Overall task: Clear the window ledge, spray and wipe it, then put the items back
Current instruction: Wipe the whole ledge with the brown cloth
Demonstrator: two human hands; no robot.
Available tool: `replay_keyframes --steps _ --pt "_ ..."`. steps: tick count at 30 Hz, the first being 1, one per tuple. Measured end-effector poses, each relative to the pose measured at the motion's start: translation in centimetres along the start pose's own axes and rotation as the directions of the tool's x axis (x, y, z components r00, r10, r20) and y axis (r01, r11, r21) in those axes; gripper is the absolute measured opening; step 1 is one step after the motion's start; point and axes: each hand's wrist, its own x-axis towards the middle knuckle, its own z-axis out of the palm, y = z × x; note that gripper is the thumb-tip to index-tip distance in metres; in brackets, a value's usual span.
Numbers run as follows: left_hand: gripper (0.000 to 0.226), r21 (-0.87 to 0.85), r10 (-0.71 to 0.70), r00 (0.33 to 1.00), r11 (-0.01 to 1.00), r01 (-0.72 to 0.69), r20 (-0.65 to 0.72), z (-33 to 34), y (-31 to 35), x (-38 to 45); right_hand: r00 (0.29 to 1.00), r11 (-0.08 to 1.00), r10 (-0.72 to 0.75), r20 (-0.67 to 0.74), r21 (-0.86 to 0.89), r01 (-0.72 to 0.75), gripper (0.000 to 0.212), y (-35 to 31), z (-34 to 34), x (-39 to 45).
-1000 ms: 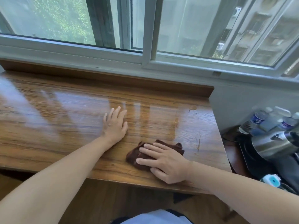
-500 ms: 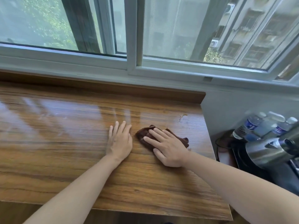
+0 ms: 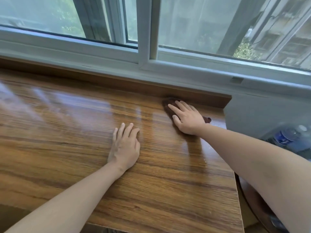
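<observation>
The glossy wooden window ledge [image 3: 67, 132] fills the view, bare of items. A dark brown cloth [image 3: 168, 106] lies near the ledge's back right corner, against the raised wooden back strip. My right hand [image 3: 186, 117] presses flat on the cloth with straight fingers and covers most of it. My left hand [image 3: 125, 147] rests flat on the bare wood in the middle of the ledge, fingers straight, holding nothing.
A white sliding window frame [image 3: 144, 52] runs along the back. A grey wall [image 3: 262, 115] bounds the ledge on the right. Below it on the right a water bottle with a blue label [image 3: 289, 137] shows, blurred. The ledge's right edge [image 3: 238, 190] drops off beside my right arm.
My right hand has slid the cloth from the front of the ledge away from me to the back right corner. My left hand has stayed flat on the wood.
</observation>
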Motion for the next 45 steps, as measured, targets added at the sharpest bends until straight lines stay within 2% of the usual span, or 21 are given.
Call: replay_keyframes --steps 9,14,17,20,24,26,32,37,41,45 --pt "0.068 0.099 0.025 0.994 0.994 -0.036 0.104 -0.9 0.4 -0.1 1.0 1.0 0.023 0.017 -0.008 -0.023 0.057 -1.1 -0.1 -0.8" --pt "0.072 0.111 0.015 0.993 0.993 -0.028 0.116 -1.3 0.5 -0.1 0.995 0.993 -0.103 -0.002 -0.054 0.103 0.056 -3.4 0.7 -6.6" --pt "0.071 0.098 0.018 0.994 0.995 -0.029 0.107 -1.3 0.7 -0.1 0.994 0.992 -0.111 0.018 -0.05 0.112 0.056 -2.7 0.8 -7.1" --pt "0.069 0.106 0.017 0.992 0.994 -0.03 0.122 -1.4 0.8 0.0 0.999 0.998 -0.05 -0.018 -0.032 0.049 0.058 -1.5 0.7 -4.3" --pt "0.068 0.102 0.012 0.993 0.995 -0.024 0.114 -1.5 0.7 0.0 0.99 0.99 0.138 -0.022 0.009 -0.138 0.058 -0.5 0.2 0.1" --pt "0.067 0.096 0.012 0.993 0.995 -0.023 0.114 -1.4 0.5 0.0 0.989 0.989 0.15 -0.014 0.003 -0.15 0.058 -0.5 0.3 0.7" --pt "0.067 0.091 0.021 0.993 0.995 -0.032 0.116 -1.2 0.5 0.0 0.995 0.995 0.095 -0.003 0.005 -0.095 0.056 -1.7 0.2 -2.2" --pt "0.067 0.101 0.025 0.996 0.994 -0.033 0.084 -1.1 0.5 -0.1 0.999 1.0 0.011 -0.048 0.017 -0.01 0.055 -6.5 1.3 -9.9" --pt "0.068 0.113 0.026 0.996 0.993 -0.035 0.084 -0.9 0.7 -0.1 0.995 0.996 -0.089 0.037 -0.016 0.089 0.056 -8.4 1.5 -15.1" --pt "0.068 0.119 0.032 0.995 0.992 -0.043 0.091 -0.9 0.7 0.1 0.975 0.98 -0.193 0.108 -0.036 0.198 0.059 -4.9 0.4 -12.5"
